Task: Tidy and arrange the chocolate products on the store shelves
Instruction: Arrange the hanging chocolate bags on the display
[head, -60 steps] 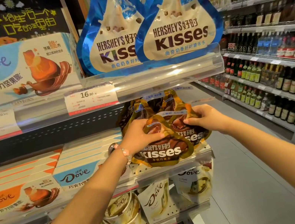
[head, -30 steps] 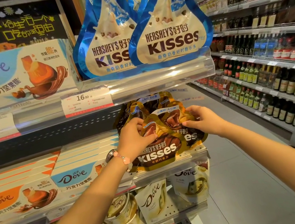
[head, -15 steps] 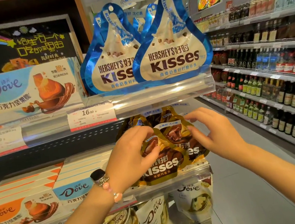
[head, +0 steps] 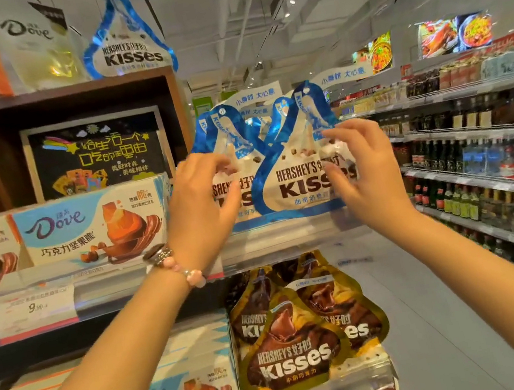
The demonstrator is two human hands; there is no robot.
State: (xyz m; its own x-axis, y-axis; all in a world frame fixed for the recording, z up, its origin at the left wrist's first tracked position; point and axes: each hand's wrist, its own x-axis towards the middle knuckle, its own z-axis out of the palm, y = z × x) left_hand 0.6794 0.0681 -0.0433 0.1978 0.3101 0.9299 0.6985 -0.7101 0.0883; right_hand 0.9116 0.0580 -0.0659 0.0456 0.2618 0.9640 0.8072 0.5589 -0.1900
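Hands up at the blue-and-white Hershey's Kisses bags on the upper shelf: left hand (head: 206,196) pinches the upper part of the left blue Kisses bag (head: 227,165), right hand (head: 360,170) has fingers curled on the right edge of the front blue Kisses bag (head: 293,178), which overlaps the left one. I read this as straightening the two facings. Risk one: the bags stand upright behind only a low clear shelf lip (head: 289,233) just below my wrists; pull forward too far and a bag tips over it and drops. Risk two: more bags sit close behind these, so a sideways shove could knock the row askew. Brown Kisses bags (head: 292,352) stand one shelf down, under both forearms, so a dropped bag lands there and spoils that facing. Left of the left hand the Dove box (head: 90,222) sits near, so little sideways room; right of the right hand is open aisle, free to swing out. Headroom above the bags looks open.
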